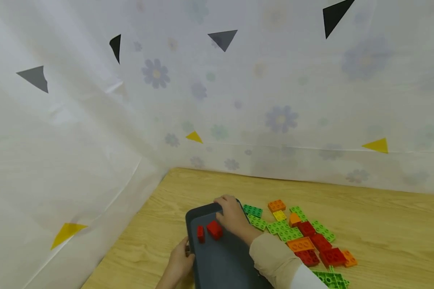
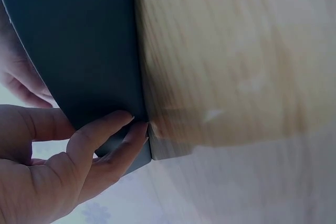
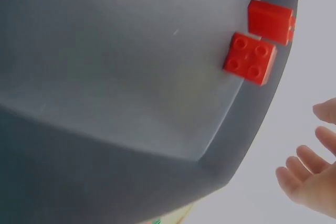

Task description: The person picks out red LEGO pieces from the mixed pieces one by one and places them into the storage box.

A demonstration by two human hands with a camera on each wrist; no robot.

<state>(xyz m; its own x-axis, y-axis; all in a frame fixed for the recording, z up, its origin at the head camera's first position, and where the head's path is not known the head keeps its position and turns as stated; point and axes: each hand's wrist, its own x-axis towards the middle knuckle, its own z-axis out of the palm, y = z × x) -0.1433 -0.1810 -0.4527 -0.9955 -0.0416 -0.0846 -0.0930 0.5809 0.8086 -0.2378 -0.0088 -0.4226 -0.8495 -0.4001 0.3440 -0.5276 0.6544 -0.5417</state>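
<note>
A dark grey tray (image 1: 224, 261) lies at the lower middle of the head view, with two red toy bricks, a narrow one (image 1: 200, 233) and a wider one (image 1: 215, 230), inside near its far left. My left hand (image 1: 179, 261) grips the tray's left side; in the left wrist view its bent fingers (image 2: 102, 132) press on the outer wall. Over the far right corner is my right hand (image 1: 232, 214). The right wrist view shows that hand (image 3: 315, 179) with fingers spread and loosely bent, apart from the tray and holding nothing.
Right of the tray, several toy bricks lie on the wooden table (image 1: 390, 224): green ones (image 1: 290, 234), red ones (image 1: 332, 257), orange ones (image 1: 300, 244) and a yellow one (image 1: 279, 215). A pale flowered sheet (image 1: 246, 100) hangs behind the table and along its left.
</note>
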